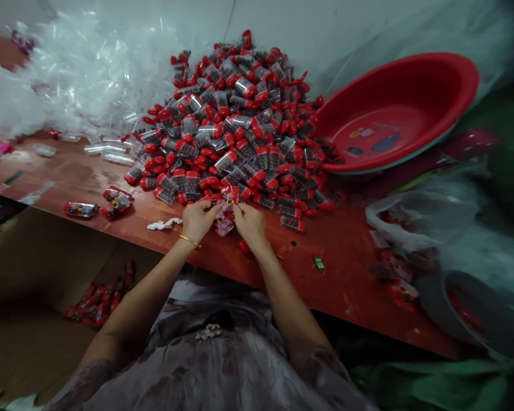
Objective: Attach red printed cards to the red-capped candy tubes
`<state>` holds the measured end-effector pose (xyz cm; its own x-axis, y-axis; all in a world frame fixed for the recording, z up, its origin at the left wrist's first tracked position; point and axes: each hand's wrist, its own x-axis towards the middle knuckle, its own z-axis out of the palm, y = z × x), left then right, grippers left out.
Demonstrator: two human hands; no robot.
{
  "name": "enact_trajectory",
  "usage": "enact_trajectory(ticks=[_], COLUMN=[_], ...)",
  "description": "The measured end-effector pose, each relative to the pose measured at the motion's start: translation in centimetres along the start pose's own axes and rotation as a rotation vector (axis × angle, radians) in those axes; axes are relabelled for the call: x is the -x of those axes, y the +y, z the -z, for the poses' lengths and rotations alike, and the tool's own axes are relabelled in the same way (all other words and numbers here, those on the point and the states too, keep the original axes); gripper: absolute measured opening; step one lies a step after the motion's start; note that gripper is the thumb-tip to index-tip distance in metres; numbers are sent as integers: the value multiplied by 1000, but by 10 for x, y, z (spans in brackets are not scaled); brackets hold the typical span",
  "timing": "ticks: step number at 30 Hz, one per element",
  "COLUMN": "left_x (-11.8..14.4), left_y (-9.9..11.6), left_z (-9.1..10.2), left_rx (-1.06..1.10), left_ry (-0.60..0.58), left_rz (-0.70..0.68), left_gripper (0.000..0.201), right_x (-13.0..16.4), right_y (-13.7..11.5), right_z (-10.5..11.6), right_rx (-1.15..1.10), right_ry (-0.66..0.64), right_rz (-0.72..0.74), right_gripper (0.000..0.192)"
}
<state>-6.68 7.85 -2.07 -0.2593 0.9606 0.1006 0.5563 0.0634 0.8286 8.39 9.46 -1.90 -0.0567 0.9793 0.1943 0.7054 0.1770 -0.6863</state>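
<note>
Between my hands, at the front of the pile, is a small red printed plastic wrapper point(229, 196). My left hand point(198, 221), with a gold bangle at the wrist, pinches its left side. Its right side is gripped by the fingers of my right hand point(249, 220). Part of a clear, printed piece point(225, 225) hangs below my fingertips; whether anything is inside the wrapper I cannot tell. Right behind my hands rises a large heap of clear plastic tubes with red caps point(223, 125), filled with dark pieces. A red cap point(244, 246) lies by my right wrist.
Clear empty tubes point(89, 68) are piled at the back left. A red basin point(394, 114) leans at the right. Wrapped red packs point(116, 204) lie on the table's left; more packs point(98, 302) fill a cardboard box point(21, 251) below. A grey bucket point(432, 302) stands right.
</note>
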Motion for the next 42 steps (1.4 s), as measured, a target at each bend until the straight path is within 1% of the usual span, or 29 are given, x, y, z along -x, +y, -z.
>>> enact_trajectory(ticks=[2, 4, 5, 7, 8, 10, 11, 13, 14, 15, 17, 18, 19, 21, 24, 27, 29, 31, 33, 35, 36, 38, 40, 42], left_x=[-3, -6, -7, -7, -6, -2, 1, 8, 12, 15, 20, 21, 23, 27, 34, 47, 58, 67, 73, 73, 72, 70, 68, 69], left_y=[-3, -4, -3, 2, 5, 14, 18, 26, 28, 30, 33, 34, 34, 35, 35, 34, 33, 30, 27, 23, 21, 19, 18, 19], left_z=[-2, -5, -6, -7, -7, -3, -1, 3, 4, 4, 2, 1, -1, -5, -10, -14, -12, -6, 4, 14, 19, 24, 23, 20], left_rx=[-165, -296, -349, -416, -420, -364, -306, -141, -33, 96, 388, 527, 644, 774, 797, 803, 845, 908, 948, 952, 951, 956, 964, 978], left_ry=[65, 121, 146, 192, 211, 236, 230, 168, 111, 41, -96, -143, -168, -157, -105, -90, -92, -131, -162, -140, -118, -112, -157, -214], left_rz=[-38, -104, -132, -153, -162, -200, -226, -242, -211, -151, 19, 95, 148, 188, 176, 172, 235, 357, 474, 544, 567, 615, 660, 696], left_gripper=[32, 26, 31, 49, 54, 52, 48, 42, 41, 41, 39, 37, 35, 30, 28, 29, 31, 36, 39, 41, 41, 42, 43, 43], right_x=[-3, -4, -5, -3, -1, 4, 6, 12, 15, 18, 23, 26, 28, 33, 41, 52, 62, 72, 80, 83, 82, 75, 65, 55], right_y=[4, 8, 9, 9, 7, 4, 2, -2, -3, -3, -3, -2, -1, 0, -1, -6, -8, -6, 5, 24, 34, 54, 66, 71], right_z=[1, 0, 0, 1, 2, 5, 7, 11, 13, 14, 15, 15, 15, 13, 11, 8, 7, 9, 16, 30, 38, 53, 65, 71], right_rx=[-45, -168, -232, -321, -343, -364, -372, -390, -399, -404, -397, -393, -401, -460, -537, -462, -400, -376, -351, -261, -185, -30, 66, 132], right_ry=[60, 77, 85, 98, 101, 101, 105, 113, 110, 102, 90, 91, 91, 76, 51, 95, 117, 82, 12, -24, -22, -48, -153, -269], right_rz=[-6, -15, -17, -2, 18, 62, 79, 110, 129, 152, 199, 211, 210, 179, 134, 117, 113, 139, 181, 214, 224, 261, 323, 382], right_gripper=[33, 33, 33, 32, 31, 31, 31, 32, 33, 33, 31, 30, 29, 24, 22, 29, 34, 32, 28, 25, 25, 39, 52, 57])
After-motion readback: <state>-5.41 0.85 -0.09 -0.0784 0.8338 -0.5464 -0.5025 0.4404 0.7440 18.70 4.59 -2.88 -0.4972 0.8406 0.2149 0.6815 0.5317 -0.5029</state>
